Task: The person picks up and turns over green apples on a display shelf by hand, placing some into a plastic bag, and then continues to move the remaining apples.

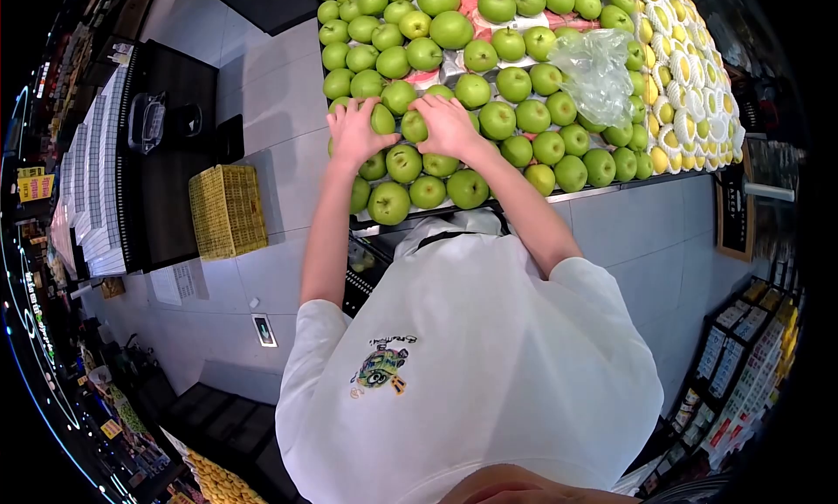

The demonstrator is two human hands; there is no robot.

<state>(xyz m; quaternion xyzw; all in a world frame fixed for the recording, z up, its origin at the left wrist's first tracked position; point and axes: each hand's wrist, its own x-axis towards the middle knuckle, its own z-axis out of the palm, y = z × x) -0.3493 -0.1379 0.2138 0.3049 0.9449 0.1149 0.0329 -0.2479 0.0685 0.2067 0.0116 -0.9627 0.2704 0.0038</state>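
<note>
Rows of round green apples (513,84) cover a display stand in front of me. My left hand (356,134) curls over the stand's left front part, its thumb and fingers around a green apple (381,120). Just to its right, my right hand (448,127) grips another green apple (414,127), thumb on the near side and fingers over the top. Both apples are still among the others, and the hands partly cover them. More green apples (403,164) lie between my wrists and the front edge.
A crumpled clear plastic bag (598,72) lies on the apples at the right. Beyond it are yellow fruits in white foam nets (690,76). A yellow woven basket (228,212) stands on the floor at the left, near a dark counter (179,168). Shelves (729,356) stand at the lower right.
</note>
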